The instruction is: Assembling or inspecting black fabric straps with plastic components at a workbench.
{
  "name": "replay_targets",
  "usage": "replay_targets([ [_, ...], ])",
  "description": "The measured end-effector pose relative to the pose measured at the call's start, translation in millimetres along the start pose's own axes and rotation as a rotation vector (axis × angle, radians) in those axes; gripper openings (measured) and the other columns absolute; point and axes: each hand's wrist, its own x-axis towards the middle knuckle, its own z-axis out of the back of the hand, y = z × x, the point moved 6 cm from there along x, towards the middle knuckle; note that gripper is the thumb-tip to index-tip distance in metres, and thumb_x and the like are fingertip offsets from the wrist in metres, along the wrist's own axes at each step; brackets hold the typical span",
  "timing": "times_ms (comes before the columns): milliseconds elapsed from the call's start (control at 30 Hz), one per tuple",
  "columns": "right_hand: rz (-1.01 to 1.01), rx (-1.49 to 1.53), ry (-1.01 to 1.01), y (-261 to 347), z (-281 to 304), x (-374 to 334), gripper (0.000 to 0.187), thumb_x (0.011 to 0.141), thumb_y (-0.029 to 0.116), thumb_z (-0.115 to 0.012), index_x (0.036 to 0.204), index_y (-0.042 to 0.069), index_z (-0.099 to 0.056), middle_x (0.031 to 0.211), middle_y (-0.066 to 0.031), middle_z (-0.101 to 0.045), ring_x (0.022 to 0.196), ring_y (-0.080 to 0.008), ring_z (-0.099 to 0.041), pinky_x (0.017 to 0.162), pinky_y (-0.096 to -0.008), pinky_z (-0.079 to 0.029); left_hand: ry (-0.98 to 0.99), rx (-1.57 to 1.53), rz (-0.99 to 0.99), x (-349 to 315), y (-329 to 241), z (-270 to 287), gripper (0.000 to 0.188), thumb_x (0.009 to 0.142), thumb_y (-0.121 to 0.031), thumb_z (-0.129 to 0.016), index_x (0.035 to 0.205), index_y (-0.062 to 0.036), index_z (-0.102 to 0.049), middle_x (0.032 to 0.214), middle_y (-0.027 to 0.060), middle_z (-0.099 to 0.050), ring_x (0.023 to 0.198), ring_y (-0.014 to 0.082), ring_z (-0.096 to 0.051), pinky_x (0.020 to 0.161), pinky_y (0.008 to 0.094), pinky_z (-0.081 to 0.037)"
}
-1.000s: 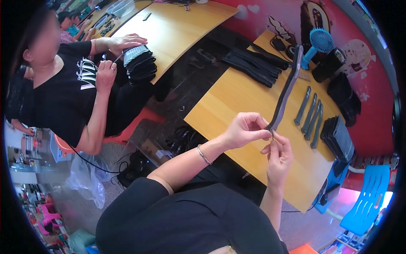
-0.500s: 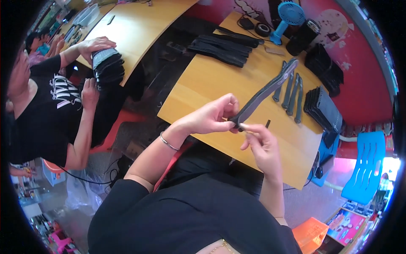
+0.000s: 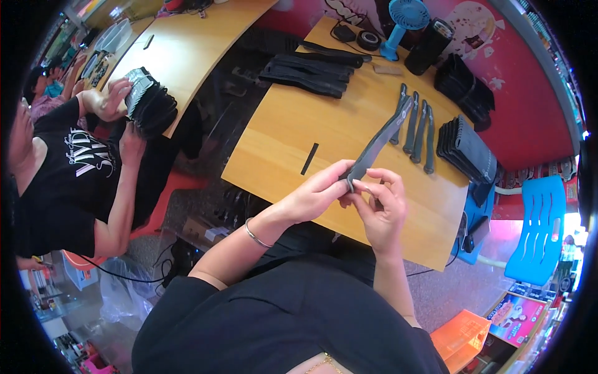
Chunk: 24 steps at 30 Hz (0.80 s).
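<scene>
A long dark grey strap [image 3: 380, 142], narrow and slightly curved, slants up and away from my hands over the table. My left hand [image 3: 327, 186] pinches its near end between thumb and fingers. On the other side of that same end, my right hand [image 3: 385, 206] has its thumb and fingertips closed on the strap. The exact spot where the fingertips meet is partly hidden. Several similar dark straps [image 3: 428, 140] lie side by side just beyond, to the right. A short flat black strip [image 3: 309, 159] rests on the table left of my hands.
Black strap pieces [image 3: 311, 71] are piled at the table's far left. Dark stacks [image 3: 467, 149] stand along the right edge, near a blue fan [image 3: 408, 25] and black cylinder [image 3: 430, 47]. A co-worker [image 3: 75, 168] at left handles a black bundle [image 3: 149, 103].
My left hand has shifted nearer the right one, and the strap has turned more edge-on. The short black strip left of my hands now shows. The co-worker's upper hand has slid off the bundle's top.
</scene>
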Motion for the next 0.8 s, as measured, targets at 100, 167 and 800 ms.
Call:
replay_targets([
  [100,0.087,0.148,-0.126,-3,4,1,0.025,0.078,-0.002,-0.069,0.101,0.005,-0.063,0.108,-0.0083,-0.057,0.058,-0.0038,-0.047,0.048,-0.0186,-0.036,-0.015,0.070,-0.022,1,-3,3,0.023,0.096,-0.010,-0.044,0.115,0.0015,-0.051,0.088,0.0020,-0.057,0.077,0.0068,-0.053,0.072,0.0215,-0.046],
  [167,0.001,0.222,-0.125,-9,5,1,0.021,0.078,-0.004,-0.067,0.097,0.003,-0.064,0.111,-0.0092,-0.057,0.064,-0.0062,-0.054,0.054,-0.0189,-0.044,-0.013,0.106,-0.009,1,-2,4,0.023,0.096,-0.009,-0.046,0.115,0.0023,-0.053,0.089,0.0025,-0.060,0.078,0.0073,-0.056,0.074,0.0217,-0.047],
  [800,-0.192,0.557,-0.196,-25,49,8,0.011,0.099,0.017,-0.043,0.094,0.008,-0.047,0.088,-0.0134,-0.067,0.050,-0.0020,-0.038,0.046,-0.0153,-0.033,0.216,0.429,0.173,-26,8,14,0.022,0.092,-0.007,-0.052,0.110,0.0052,-0.056,0.094,0.0097,-0.066,0.086,0.0128,-0.064,0.080,0.0265,-0.051],
])
